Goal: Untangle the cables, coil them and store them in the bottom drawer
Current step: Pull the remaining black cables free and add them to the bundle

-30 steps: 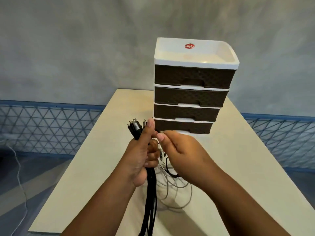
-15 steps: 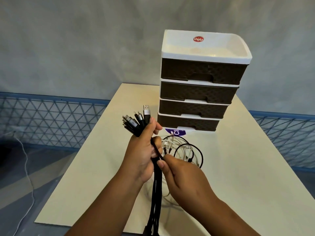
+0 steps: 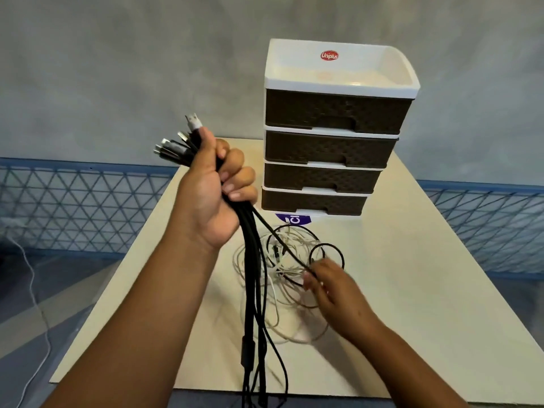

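The left hand [image 3: 215, 195] is fisted around a bundle of black cables [image 3: 253, 290], plugs up, their length hanging straight down past the counter [image 3: 426, 290] edge. The right hand [image 3: 332, 287], lower and nearer the tangle [image 3: 294, 269], pinches one black strand running slantwise up to the fist. The bottom drawer [image 3: 312, 203] sits closed just beyond.

Your cream tabletop [image 3: 426, 290] runs away from you toward a mottled grey wall [image 3: 117, 69]. Along the foot of that wall, left and right of the tabletop, you have a blue band with a triangle lattice [image 3: 73, 207]. A purple sticker [image 3: 293, 219] lies flat on the tabletop, far from you. On the floor at far left, a thin white cord [image 3: 35, 295] trails toward the near edge.
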`<action>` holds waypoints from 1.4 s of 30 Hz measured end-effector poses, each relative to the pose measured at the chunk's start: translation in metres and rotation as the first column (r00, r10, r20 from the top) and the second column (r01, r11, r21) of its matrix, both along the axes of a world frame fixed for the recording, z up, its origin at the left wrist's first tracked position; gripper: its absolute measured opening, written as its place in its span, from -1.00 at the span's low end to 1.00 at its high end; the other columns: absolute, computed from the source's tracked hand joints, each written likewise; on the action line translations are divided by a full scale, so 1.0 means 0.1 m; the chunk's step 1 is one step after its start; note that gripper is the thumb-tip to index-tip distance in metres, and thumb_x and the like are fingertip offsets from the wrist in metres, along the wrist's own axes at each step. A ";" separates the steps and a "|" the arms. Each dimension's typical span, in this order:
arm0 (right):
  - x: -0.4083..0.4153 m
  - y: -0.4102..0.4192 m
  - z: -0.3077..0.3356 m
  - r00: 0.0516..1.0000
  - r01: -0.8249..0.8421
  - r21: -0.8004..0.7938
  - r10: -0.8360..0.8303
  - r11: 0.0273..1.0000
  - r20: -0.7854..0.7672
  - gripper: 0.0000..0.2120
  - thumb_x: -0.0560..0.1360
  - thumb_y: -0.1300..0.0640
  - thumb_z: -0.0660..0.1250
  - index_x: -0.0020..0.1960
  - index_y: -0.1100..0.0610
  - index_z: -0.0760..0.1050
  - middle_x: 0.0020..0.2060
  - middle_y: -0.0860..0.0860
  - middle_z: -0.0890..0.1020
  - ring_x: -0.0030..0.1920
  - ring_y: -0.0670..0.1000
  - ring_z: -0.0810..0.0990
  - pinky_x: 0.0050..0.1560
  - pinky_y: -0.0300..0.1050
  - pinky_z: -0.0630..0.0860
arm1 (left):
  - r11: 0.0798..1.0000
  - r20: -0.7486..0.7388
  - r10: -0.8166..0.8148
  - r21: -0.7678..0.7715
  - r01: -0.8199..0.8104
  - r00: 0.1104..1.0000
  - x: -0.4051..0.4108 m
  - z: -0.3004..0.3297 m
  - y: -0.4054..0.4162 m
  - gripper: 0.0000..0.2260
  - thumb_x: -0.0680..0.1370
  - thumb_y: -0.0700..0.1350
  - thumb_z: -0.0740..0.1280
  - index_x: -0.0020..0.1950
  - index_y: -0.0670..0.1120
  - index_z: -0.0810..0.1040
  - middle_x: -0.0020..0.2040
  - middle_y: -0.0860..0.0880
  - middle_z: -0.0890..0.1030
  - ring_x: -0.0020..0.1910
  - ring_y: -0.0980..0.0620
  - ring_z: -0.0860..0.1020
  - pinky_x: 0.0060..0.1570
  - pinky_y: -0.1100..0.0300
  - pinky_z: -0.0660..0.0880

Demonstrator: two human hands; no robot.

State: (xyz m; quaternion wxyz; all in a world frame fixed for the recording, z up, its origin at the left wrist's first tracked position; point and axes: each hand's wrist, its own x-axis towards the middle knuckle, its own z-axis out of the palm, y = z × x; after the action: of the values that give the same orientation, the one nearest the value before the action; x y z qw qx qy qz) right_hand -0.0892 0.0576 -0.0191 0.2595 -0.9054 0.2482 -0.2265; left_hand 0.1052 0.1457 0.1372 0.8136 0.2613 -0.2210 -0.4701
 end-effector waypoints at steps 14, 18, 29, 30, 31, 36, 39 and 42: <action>0.25 -0.12 2.07 0.903 -0.082 0.177 -0.002 0.981 0.429 -0.86 0.60 0.13 0.30 -0.08 0.16 0.57 -0.34 0.11 0.64 -0.27 0.07 0.69 -0.22 -0.04 0.67 | 0.940 0.434 -0.199 0.339 0.045 0.879 -0.29 -0.16 -0.09 -0.92 0.56 -0.14 0.31 -0.01 0.01 0.59 -0.47 0.09 0.13 -0.56 0.19 0.08 -0.60 0.37 0.03; 0.33 -0.16 2.08 0.859 -0.195 0.156 0.092 0.968 0.503 -0.90 0.59 0.22 0.30 0.08 0.17 0.56 -0.20 0.11 0.66 -0.13 0.08 0.70 -0.09 -0.02 0.66 | 0.931 0.458 -0.205 0.364 0.028 0.865 -0.29 -0.15 -0.11 -0.79 0.53 0.04 0.31 -0.21 -0.06 0.52 -0.49 0.08 0.13 -0.56 0.18 0.07 -0.59 0.36 0.03; 0.39 -0.43 0.30 0.939 0.217 0.227 -0.139 0.950 -0.315 -0.78 0.60 -0.01 0.28 0.14 0.08 0.57 0.00 0.02 0.52 -0.04 0.01 0.56 -0.07 -0.19 0.38 | 0.960 0.289 -0.153 0.269 0.074 0.945 -0.05 -0.07 0.05 -0.72 0.51 0.05 0.27 -0.38 0.01 0.49 -0.54 0.12 0.13 -0.59 0.21 0.06 -0.60 0.36 -0.04; 0.40 -0.48 0.32 0.929 0.250 0.180 -0.184 0.951 -0.321 -0.75 0.62 -0.02 0.23 0.09 0.11 0.58 -0.04 0.06 0.54 -0.03 0.06 0.56 -0.11 -0.16 0.35 | 0.962 0.281 -0.153 0.261 0.078 0.947 -0.03 -0.06 0.06 -0.71 0.52 0.06 0.26 -0.38 0.01 0.48 -0.55 0.12 0.14 -0.60 0.22 0.07 -0.60 0.36 -0.04; 0.40 -0.52 0.37 0.922 0.276 0.128 -0.225 0.953 -0.315 -0.71 0.63 -0.03 0.20 0.06 0.14 0.58 -0.06 0.10 0.57 -0.03 0.10 0.57 -0.13 -0.13 0.35 | 0.964 0.273 -0.151 0.255 0.080 0.950 0.00 -0.05 0.08 -0.70 0.54 0.06 0.25 -0.38 0.01 0.47 -0.55 0.12 0.14 -0.60 0.22 0.08 -0.60 0.36 -0.04; 0.32 -0.67 0.99 0.887 0.391 -0.198 -0.426 0.899 -0.178 -0.62 0.65 -0.12 0.06 0.04 0.10 0.54 -0.13 0.08 0.63 -0.09 0.15 0.59 -0.08 0.05 0.52 | 0.969 0.223 -0.153 0.226 0.101 0.963 0.13 -0.09 0.16 -0.73 0.57 0.04 0.23 -0.28 -0.03 0.43 -0.55 0.11 0.15 -0.63 0.23 0.12 -0.64 0.38 0.02; 0.25 -0.64 1.35 0.879 0.476 -0.068 -0.474 0.877 0.038 -0.64 0.66 -0.12 0.04 0.07 0.06 0.52 -0.23 -0.04 0.57 -0.18 0.00 0.55 -0.22 -0.10 0.45 | 0.968 0.192 -0.188 0.201 0.149 0.963 0.15 -0.08 0.19 -0.77 0.55 0.04 0.24 -0.25 -0.04 0.39 -0.55 0.11 0.13 -0.62 0.22 0.09 -0.66 0.39 0.03; 0.15 -0.53 1.57 0.842 0.474 0.080 -0.478 0.877 0.249 -0.72 0.67 -0.04 0.09 -0.02 0.04 0.52 -0.34 -0.10 0.52 -0.31 -0.11 0.51 -0.37 -0.25 0.35 | 0.962 0.198 -0.233 0.192 0.195 0.952 0.14 -0.07 0.23 -0.79 0.53 0.06 0.24 -0.23 -0.01 0.35 -0.51 0.09 0.05 -0.60 0.19 0.03 -0.67 0.39 0.03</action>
State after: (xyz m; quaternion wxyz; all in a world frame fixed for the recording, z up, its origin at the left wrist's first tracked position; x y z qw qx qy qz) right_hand -0.0744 0.0050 0.1381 0.2323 -0.7756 0.4304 -0.3991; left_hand 0.1188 0.1686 0.1301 0.7029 0.3545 -0.2954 -0.5414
